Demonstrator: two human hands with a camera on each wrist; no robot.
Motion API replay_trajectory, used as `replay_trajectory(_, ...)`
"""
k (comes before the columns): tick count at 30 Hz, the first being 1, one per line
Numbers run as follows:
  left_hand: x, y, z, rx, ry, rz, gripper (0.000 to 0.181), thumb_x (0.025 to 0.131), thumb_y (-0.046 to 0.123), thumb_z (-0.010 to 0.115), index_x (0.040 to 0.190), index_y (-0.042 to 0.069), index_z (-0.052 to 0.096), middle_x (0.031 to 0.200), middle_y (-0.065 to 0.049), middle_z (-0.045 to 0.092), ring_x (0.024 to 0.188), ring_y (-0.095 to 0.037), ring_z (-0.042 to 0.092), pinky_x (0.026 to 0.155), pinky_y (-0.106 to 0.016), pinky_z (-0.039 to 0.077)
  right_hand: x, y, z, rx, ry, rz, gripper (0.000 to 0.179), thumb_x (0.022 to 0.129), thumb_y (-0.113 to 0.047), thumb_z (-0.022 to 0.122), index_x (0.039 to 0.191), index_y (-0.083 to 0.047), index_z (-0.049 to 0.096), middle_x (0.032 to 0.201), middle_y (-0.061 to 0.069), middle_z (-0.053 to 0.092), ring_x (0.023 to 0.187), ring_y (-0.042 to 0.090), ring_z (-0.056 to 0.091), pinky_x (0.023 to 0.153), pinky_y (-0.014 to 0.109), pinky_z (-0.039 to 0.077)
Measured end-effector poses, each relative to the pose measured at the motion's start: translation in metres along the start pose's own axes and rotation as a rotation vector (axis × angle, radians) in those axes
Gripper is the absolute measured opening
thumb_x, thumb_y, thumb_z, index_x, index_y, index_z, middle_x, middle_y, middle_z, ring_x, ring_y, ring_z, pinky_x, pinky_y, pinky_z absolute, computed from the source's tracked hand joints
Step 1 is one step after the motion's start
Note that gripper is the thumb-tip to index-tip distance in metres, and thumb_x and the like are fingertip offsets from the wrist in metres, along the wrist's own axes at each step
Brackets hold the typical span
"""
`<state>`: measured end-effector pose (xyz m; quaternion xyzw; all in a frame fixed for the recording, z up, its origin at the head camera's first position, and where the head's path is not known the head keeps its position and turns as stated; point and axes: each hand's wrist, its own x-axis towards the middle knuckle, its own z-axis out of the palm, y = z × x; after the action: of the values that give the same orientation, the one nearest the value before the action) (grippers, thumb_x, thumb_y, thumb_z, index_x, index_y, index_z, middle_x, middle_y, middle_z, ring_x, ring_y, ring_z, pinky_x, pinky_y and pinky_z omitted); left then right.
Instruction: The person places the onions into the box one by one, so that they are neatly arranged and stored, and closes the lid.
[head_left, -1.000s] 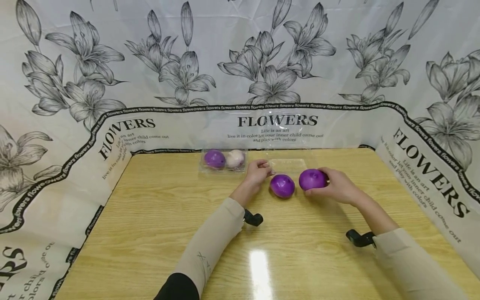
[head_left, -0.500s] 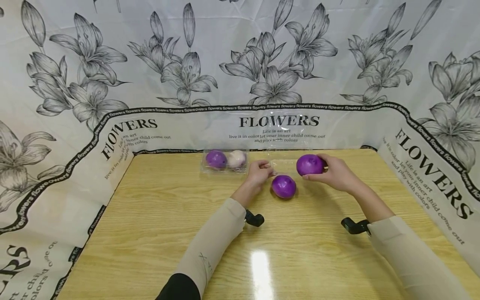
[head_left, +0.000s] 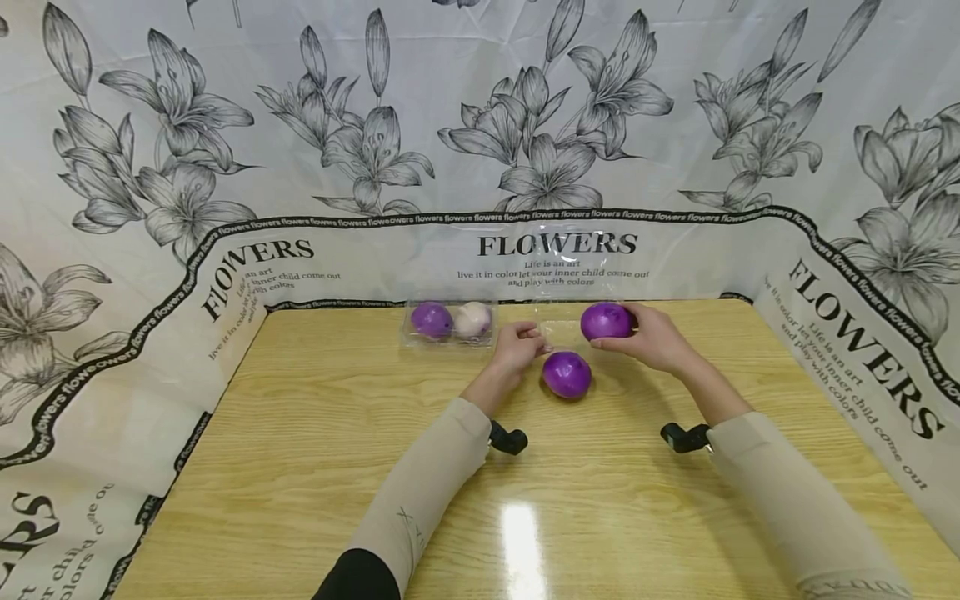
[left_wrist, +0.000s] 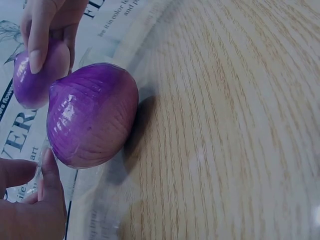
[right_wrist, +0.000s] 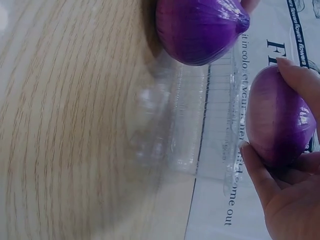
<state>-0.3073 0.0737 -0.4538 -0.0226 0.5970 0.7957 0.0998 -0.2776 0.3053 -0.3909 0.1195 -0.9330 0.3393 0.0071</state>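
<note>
My right hand [head_left: 651, 337] grips a shiny purple onion [head_left: 606, 321], held up over the right side of a clear plastic box [head_left: 558, 333]. Thumb and finger of my left hand [head_left: 516, 348] pinch the left edge of that box; in the left wrist view the hand [left_wrist: 37, 200] has clear plastic between the fingertips. A second purple onion [head_left: 567, 374] lies on the table in front of the box, between the hands. The right wrist view shows the held onion [right_wrist: 280, 115] beside the see-through box [right_wrist: 200, 110], whose lid stands raised at the back.
Left of my left hand sits another clear box [head_left: 420, 340] containing a purple onion [head_left: 431, 320] and a whitish bulb [head_left: 473, 320]. A flower-printed cloth [head_left: 360, 250] rises behind and at both sides of the wooden table [head_left: 337, 433]. Black wrist mounts [head_left: 508, 437] stick out from the sleeves.
My right hand has lifted the onion off the table area and carried it back and left, over the box. The left hand and the second onion have stayed nearly still.
</note>
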Motion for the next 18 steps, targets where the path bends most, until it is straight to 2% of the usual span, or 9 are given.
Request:
replay_trajectory(12,-0.001,0.001,0.000,0.007,0.003,0.008,0.046,0.096,-0.017,0.054,0.141,-0.016,0.046,0.094,-0.005,0.053,0.082,-0.019,0.061,0.087,-0.028,0.065,0.021,0.011,0.017,-0.009,0.003,-0.001,0.092,0.084,-0.046,0.084,0.146,0.008,0.044,0.134,0.032,0.058,0.117,0.045,0.061,0.103,0.058,0.055)
replay_trajectory(18,-0.001,0.002,0.001,0.010,0.008,0.008,0.043,0.095,-0.017,0.055,0.138,-0.016,0.048,0.093,-0.006,0.053,0.082,-0.020,0.062,0.087,-0.029,0.065,0.032,0.017,0.025,0.004,-0.022,-0.017,0.091,0.084,-0.047,0.084,0.145,0.008,0.045,0.132,0.030,0.060,0.115,0.042,0.063,0.102,0.056,0.057)
